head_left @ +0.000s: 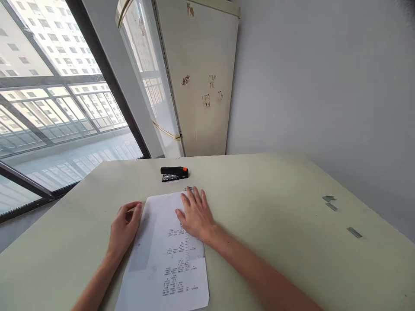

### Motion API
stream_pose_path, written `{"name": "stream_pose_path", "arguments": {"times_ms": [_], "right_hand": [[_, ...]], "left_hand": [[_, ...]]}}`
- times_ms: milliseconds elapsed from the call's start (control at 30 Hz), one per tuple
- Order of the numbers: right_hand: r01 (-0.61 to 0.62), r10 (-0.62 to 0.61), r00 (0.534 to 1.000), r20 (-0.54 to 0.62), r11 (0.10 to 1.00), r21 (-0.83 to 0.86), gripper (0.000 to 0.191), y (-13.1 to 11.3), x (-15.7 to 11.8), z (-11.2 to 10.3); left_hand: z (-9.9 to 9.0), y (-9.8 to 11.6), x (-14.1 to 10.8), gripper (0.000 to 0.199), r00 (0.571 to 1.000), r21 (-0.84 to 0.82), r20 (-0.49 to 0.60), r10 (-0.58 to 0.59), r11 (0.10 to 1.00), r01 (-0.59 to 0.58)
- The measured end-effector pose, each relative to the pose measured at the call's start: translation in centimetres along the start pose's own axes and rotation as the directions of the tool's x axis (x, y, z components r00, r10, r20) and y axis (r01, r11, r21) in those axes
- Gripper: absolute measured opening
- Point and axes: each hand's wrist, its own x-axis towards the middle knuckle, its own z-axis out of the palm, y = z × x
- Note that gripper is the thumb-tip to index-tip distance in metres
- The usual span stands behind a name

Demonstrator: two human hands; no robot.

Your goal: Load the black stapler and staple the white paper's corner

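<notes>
White printed paper sheets (177, 259) lie on the pale table, stacked a little unevenly, with lines of dark print on the top sheet. My right hand (197, 216) rests flat on their upper right part, fingers spread and tips near the top edge. Beside the left edge of the sheets is my left hand (125, 226), its fingers loosely curved with a hollow inside the thumb; I see nothing in it. Whether its fingertips touch the paper edge is hard to tell. A black stapler (174, 173) with an orange-red mark lies just beyond the top of the sheets.
The table (259, 194) reaches back to a worn cream refrigerator (201, 65) and a grey wall (308, 77). Dark strips (354, 232) lie or stick at the table's right. On the left is a large window (58, 108) with a railing outside.
</notes>
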Motion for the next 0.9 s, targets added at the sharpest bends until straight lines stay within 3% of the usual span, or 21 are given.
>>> {"name": "stream_pose_path", "arguments": {"times_ms": [100, 233, 333, 500, 633, 733, 900], "right_hand": [[0.016, -0.014, 1.000, -0.021, 0.997, 0.071, 0.061, -0.5, 1.1, 0.4], [-0.032, 0.051, 0.995, -0.090, 0.981, 0.192, 0.056, 1.3, 0.3, -1.2], [-0.066, 0.104, 0.986, -0.130, 0.961, 0.270, 0.050, 4.6, -2.4, -4.0], [-0.139, 0.205, 0.967, -0.149, 0.920, 0.367, 0.045, 11.3, -8.5, -10.7], [-0.225, 0.325, 0.931, -0.165, 0.869, 0.440, 0.040, 14.5, -11.5, -15.0], [-0.242, 0.373, 0.909, -0.185, 0.834, 0.495, 0.042, 15.0, -12.5, -16.1], [-0.303, 0.426, 0.891, -0.158, 0.816, 0.493, 0.041, 14.0, -13.2, -15.6]], "left_hand": [[-1.1, -1.1, 0.6, 0.044, 0.994, 0.019, -0.028, -0.102, 0.995, 0.102], [-1.2, -1.3, 1.6, 0.044, 0.994, 0.061, -0.049, -0.100, 0.993, 0.103], [-1.0, -1.2, 2.2, 0.043, 0.995, 0.080, -0.026, -0.092, 0.992, 0.094], [-0.6, -0.7, 3.1, 0.041, 0.996, 0.085, -0.011, -0.088, 0.992, 0.089], [0.3, -0.3, 4.4, 0.038, 0.996, 0.065, -0.019, -0.087, 0.994, 0.088], [1.0, -0.2, 5.0, 0.036, 0.995, 0.058, -0.040, -0.092, 0.994, 0.094], [1.1, 0.0, 4.2, 0.039, 0.995, 0.044, -0.029, -0.094, 0.994, 0.096]]}}
